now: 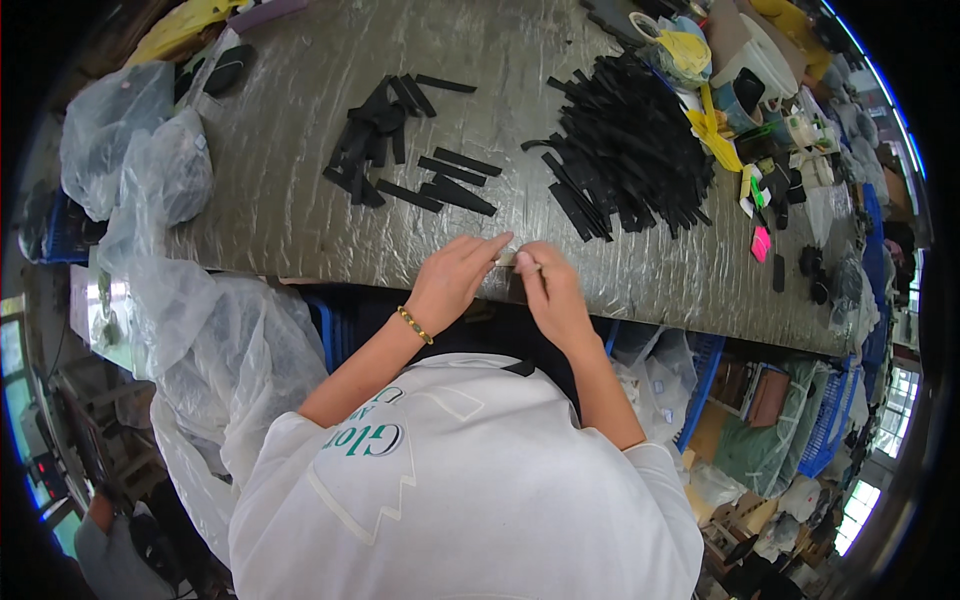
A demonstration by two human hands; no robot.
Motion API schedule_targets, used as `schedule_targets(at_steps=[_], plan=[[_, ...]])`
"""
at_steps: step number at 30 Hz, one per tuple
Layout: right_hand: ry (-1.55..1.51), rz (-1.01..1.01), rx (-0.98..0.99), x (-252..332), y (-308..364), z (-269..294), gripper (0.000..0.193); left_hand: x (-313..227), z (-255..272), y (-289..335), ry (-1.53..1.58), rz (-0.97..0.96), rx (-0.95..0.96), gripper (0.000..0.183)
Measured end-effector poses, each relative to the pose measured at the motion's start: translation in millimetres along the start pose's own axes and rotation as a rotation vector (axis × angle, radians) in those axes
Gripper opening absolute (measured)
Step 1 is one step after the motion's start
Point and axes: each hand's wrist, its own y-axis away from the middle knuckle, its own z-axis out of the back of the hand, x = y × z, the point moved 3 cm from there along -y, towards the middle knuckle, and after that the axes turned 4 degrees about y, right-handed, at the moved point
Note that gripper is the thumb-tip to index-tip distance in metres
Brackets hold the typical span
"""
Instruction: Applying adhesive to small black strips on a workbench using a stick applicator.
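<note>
Small pale piece (507,258) — right hand (556,300) pinches it, grip of left hand (452,277) unclear; black strips (635,145) lie near, presumably for reach.

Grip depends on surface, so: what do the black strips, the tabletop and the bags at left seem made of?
Black strips: matte, perhaps fabric or leatherette; flat, without strong shine.
Tabletop: glossy, likely covered in plastic film; wrinkles catch the light.
Bags: thin, most likely plastic; translucent, crumpled, shiny.
</note>
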Motion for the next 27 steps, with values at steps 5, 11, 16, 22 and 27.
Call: schedule_targets(at_steps=[5,11,16,22,27], plan=[[0.171,0.053,0.068,-10.5,1.7,13.2,0.014,-2.7,1.6,-0.5,0.011,0.045,0.011,0.040],[0.116,0.098,0.109,-15.7,-5.6,14.9,0.024,-7.0,17.1,-7.0,0.040,-0.085,-0.096,0.015],[-0.047,0.102,0.006,1.5,-13.7,22.6,0.028,3.4,43.5,-6.4,0.071,-0.033,-0.043,0.014],[0.276,0.214,0.064,-15.9,11.9,23.3,0.027,21.0,95.7,6.2,-0.030,0.086,-0.401,0.015],[0.593,0.113,-0.106,-15.7,-6.3,25.6,0.031,30.4,112.9,21.6,-0.002,0.189,-0.512,0.012]])
